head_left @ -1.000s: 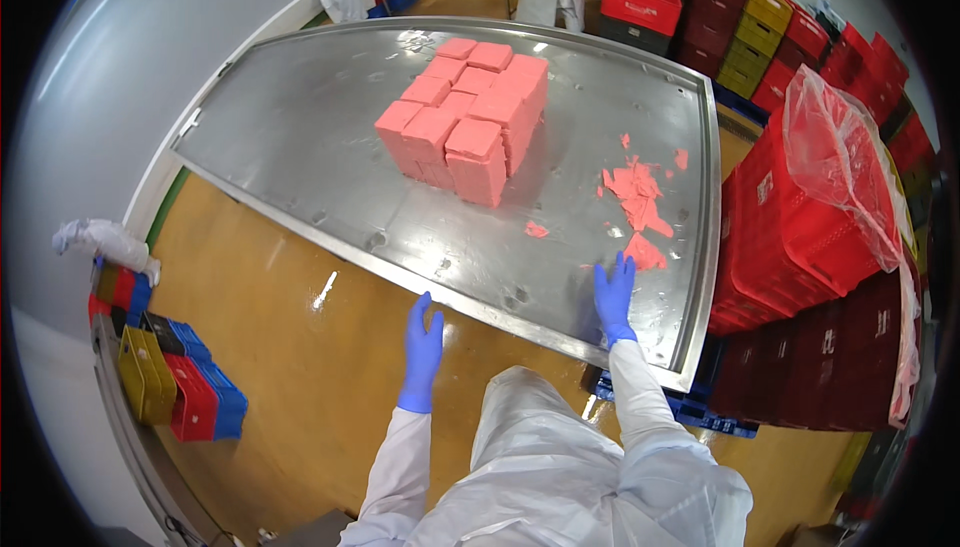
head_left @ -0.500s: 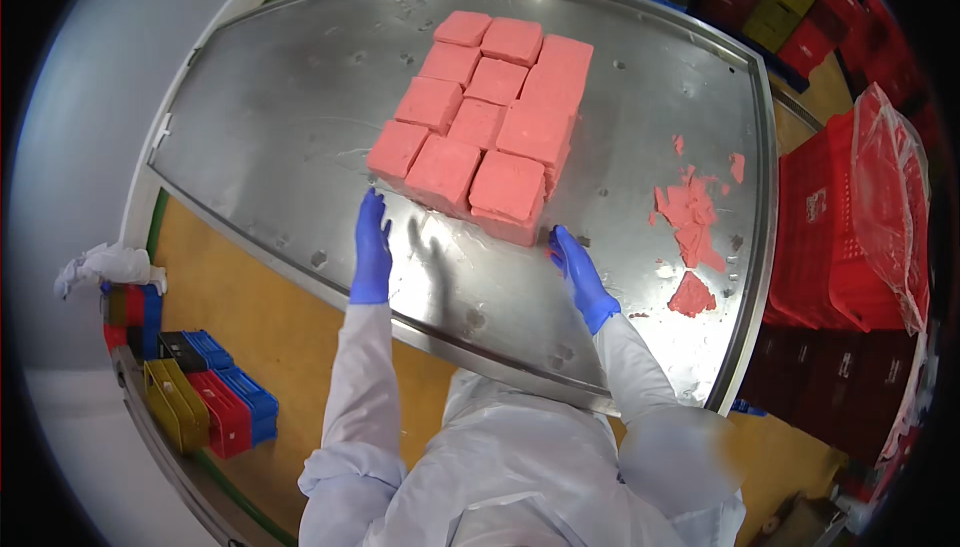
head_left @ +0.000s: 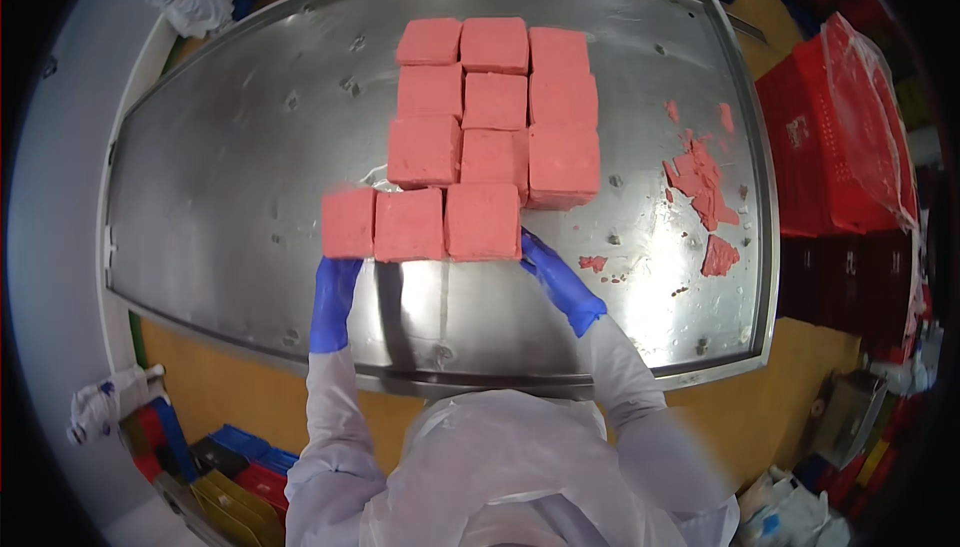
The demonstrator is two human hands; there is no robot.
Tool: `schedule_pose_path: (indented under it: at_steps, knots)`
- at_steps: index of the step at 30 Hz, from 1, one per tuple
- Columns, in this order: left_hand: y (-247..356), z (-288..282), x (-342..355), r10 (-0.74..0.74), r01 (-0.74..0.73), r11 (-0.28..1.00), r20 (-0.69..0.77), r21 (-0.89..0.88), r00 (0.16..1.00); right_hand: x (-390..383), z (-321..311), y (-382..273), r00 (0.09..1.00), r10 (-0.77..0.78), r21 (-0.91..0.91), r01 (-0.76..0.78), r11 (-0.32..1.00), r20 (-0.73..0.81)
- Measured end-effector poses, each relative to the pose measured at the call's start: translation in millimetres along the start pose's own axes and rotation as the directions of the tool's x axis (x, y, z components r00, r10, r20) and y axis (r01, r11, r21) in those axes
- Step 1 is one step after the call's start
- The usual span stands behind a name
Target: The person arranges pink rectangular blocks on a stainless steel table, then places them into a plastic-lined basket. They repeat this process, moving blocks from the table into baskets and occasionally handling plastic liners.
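My left hand (head_left: 333, 302) and my right hand (head_left: 562, 285), both in blue gloves, press in from the two ends of a row of three pink blocks (head_left: 408, 225). The left fingers are mostly hidden behind the leftmost block. On the other end, the right fingers lie along the side of the rightmost block. This row sits left of line with the other pink blocks (head_left: 495, 101), which stand close together behind it. A dark shadow falls on the metal table (head_left: 220, 187) in front of the row; whether the row is fully off the table I cannot tell.
Thin pink scraps (head_left: 703, 182) lie on the table's right side, with smaller crumbs (head_left: 592, 264) nearer my right hand. A raised rim borders the table. Beyond its right edge stands a red crate (head_left: 795, 147) with clear plastic over it. Coloured crates (head_left: 235, 497) stand at lower left.
Both hands have closed in on the front row from its two ends. That row has shifted left and towards me, away from the blocks behind. The whole view has turned.
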State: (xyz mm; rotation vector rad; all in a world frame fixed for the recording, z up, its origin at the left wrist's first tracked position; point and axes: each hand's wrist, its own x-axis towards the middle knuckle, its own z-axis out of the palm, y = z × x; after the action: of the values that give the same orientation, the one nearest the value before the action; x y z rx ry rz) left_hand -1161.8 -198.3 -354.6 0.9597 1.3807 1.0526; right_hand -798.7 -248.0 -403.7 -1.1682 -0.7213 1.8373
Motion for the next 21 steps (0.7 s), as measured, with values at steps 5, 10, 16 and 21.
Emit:
schedule_pose_path:
  at_steps: [5,10,16,21]
  knots:
    - [-40.5,-61.1,41.4,-0.048,0.048,0.999,0.209,0.006,0.977,-6.2,-77.0,-12.4,0.852,-0.169,0.048,0.221,0.974,-0.495]
    - [-14.9,7.8,84.4,0.119,-0.096,0.992,0.318,-0.086,0.941,45.9,-76.1,-60.1,0.954,-0.105,0.109,0.141,0.984,-0.282]
    - [-9.2,6.2,95.4,0.103,-0.011,0.98,0.46,-0.198,0.882,64.3,-27.9,-56.3,0.968,-0.193,-0.307,0.137,0.942,-0.158]
    - [0.3,-1.2,97.8,0.002,0.089,0.975,0.407,-0.204,0.914,68.5,33.0,-88.1,0.983,-0.027,-0.116,0.006,0.993,-0.183]
